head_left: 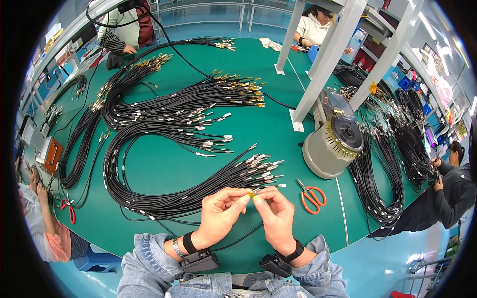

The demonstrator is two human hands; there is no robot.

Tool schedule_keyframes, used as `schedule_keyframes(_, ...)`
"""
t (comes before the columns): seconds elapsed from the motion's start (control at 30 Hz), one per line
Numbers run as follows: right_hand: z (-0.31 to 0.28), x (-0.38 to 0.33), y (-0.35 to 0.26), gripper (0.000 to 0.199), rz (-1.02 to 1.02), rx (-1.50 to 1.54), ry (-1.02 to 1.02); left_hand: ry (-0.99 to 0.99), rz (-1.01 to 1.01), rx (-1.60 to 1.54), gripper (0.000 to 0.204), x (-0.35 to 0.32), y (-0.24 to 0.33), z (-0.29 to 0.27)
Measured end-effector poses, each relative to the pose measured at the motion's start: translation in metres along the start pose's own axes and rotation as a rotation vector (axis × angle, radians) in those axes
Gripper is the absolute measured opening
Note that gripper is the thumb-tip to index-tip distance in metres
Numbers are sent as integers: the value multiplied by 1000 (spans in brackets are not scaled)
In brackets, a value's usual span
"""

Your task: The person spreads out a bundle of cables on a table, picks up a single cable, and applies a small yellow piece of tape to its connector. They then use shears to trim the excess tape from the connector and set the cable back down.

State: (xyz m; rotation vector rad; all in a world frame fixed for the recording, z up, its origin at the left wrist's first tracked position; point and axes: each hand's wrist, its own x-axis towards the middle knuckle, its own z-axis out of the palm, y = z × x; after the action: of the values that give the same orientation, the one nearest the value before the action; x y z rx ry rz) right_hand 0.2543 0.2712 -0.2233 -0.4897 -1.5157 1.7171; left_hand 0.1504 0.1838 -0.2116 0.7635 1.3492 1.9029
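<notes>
My left hand (219,212) and my right hand (276,216) meet in front of me above the green table. Thumbs and fingertips of both pinch a small silvery cable end with a bit of yellow (251,194), which looks like tape. The fingers cover most of it. A black cable (237,243) runs below my hands, between the wrists. Just beyond them lies a thick curved bundle of black cables (164,196) with silvery ends and white labels. Right of my right hand rest orange-handled scissors (312,199).
A grey round tape dispenser (325,149) stands behind the scissors, beside white metal frame posts (325,64). More black cable bundles (184,99) spread over the green table (268,134), with others hanging at right (380,184). Red-handled scissors (69,211) lie left. Several people work around.
</notes>
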Motion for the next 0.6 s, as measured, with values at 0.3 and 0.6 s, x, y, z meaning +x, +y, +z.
schedule_keyframes(0.3, -4, 4, 1, 6, 119, 129, -4, -126, -133, 28, 15, 5, 7, -5)
schedule_keyframes(0.6, -3, 5, -2, 6, 124, 133, -32, -6, 187, 367, 5, 5, 3, -1)
